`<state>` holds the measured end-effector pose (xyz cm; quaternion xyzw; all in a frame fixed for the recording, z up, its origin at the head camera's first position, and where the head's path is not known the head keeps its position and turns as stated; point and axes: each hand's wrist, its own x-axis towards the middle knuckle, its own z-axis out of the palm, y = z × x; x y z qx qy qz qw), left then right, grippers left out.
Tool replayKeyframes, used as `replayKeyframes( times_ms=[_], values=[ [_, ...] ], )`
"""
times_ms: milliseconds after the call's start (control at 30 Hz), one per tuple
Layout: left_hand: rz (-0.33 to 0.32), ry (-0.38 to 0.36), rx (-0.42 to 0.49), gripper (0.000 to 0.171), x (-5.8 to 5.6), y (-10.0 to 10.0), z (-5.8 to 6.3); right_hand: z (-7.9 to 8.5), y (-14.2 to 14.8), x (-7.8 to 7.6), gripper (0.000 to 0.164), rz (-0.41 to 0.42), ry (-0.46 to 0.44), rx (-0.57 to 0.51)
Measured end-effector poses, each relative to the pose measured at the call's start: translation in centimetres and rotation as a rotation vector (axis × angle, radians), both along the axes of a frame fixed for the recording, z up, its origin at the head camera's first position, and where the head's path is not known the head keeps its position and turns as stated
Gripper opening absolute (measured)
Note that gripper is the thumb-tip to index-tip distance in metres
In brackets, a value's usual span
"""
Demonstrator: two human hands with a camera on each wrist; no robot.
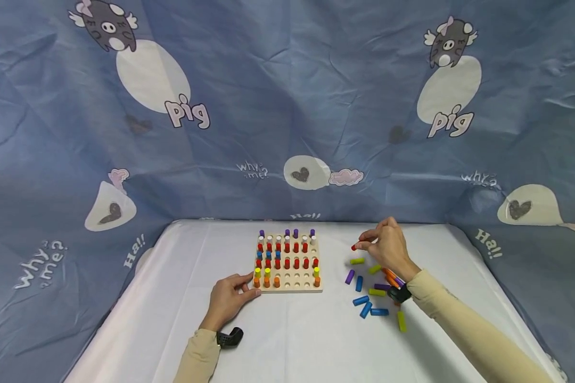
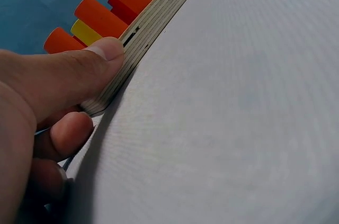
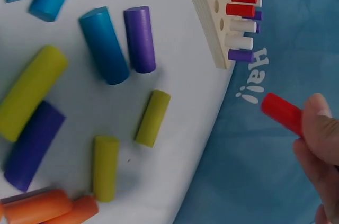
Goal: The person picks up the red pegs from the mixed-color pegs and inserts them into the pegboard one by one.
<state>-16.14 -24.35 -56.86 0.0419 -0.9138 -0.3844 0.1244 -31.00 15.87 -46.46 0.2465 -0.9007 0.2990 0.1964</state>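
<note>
A wooden pegboard (image 1: 294, 290) stands on the white table, with rows of purple, white, red, blue, yellow and orange pegs upright in its holes. My left hand (image 1: 230, 299) grips its near left corner. The thumb (image 2: 108, 49) lies against the board's front edge in the left wrist view, other fingers curling at the side. Between thumb and fingertips, my right hand (image 1: 385, 246) pinches a red peg (image 3: 282, 113), held above the table to the right of the board. One end of that peg sticks out past the fingers.
Loose pegs lie scattered under and in front of the right hand: several blue ones (image 1: 379, 312), yellow ones (image 1: 401, 321), purple ones (image 1: 350, 276) and orange ones (image 3: 37, 208). A blue printed cloth (image 1: 268, 106) hangs behind the table's far edge.
</note>
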Motion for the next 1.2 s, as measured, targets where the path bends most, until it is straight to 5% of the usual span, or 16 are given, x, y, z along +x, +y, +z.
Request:
replayKeyframes(
  times_ms=[367,933,1200],
  values=[
    [0.007,0.010,0.000,0.049,-0.1,-0.1,-0.2,-0.3,-3.0,-2.1,0.016,-0.015,0.062,-0.096],
    [0.003,-0.002,0.007,0.051,0.1,-0.1,-0.4,-1.8,-7.2,-3.7,0.011,-0.043,-0.067,-0.094],
    [0.010,0.010,-0.010,0.051,0.2,-0.1,-0.5,-2.7,-8.3,-4.3,0.011,-0.005,-0.039,-0.084]
  ],
)
